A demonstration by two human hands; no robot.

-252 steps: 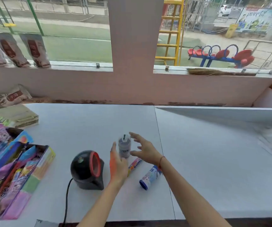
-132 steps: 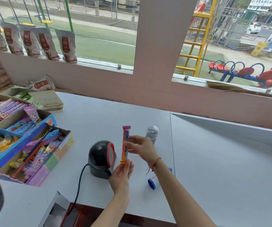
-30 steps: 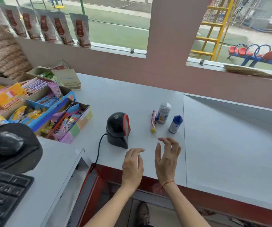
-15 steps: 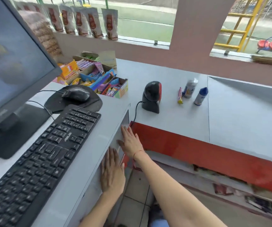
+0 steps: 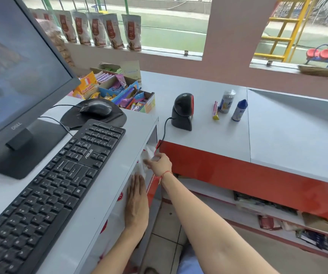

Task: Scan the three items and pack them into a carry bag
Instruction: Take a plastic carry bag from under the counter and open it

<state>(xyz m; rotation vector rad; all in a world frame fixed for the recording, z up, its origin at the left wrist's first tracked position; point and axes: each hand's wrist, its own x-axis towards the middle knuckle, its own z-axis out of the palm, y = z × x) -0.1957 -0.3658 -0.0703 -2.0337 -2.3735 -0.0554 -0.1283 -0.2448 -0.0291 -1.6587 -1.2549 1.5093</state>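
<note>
Both hands work under the keyboard desk: the left hand (image 5: 136, 202) lies flat and open, palm pressed against white plastic carry bags (image 5: 119, 206) stacked in the shelf opening, while the right hand (image 5: 159, 162) pinches a fold of thin white bag between thumb and fingers, the other fingers curled loosely. On the desk above, a dark monitor (image 5: 19, 62) stands at the left, with a black keyboard (image 5: 46, 186) in front of it and a mouse (image 5: 96, 108) on its pad just behind. Across the corner, the grey counter (image 5: 208, 133) carries open boxes of sweets (image 5: 119, 91) near the window wall and a black scanner (image 5: 183, 110) whose cable drops over the counter's edge. To the scanner's right sit the three items, close together: a grey canister (image 5: 226, 101) upright, a blue-capped bottle (image 5: 239, 110) upright just beside it, and a candy roll (image 5: 215, 110) lying flat.
</note>
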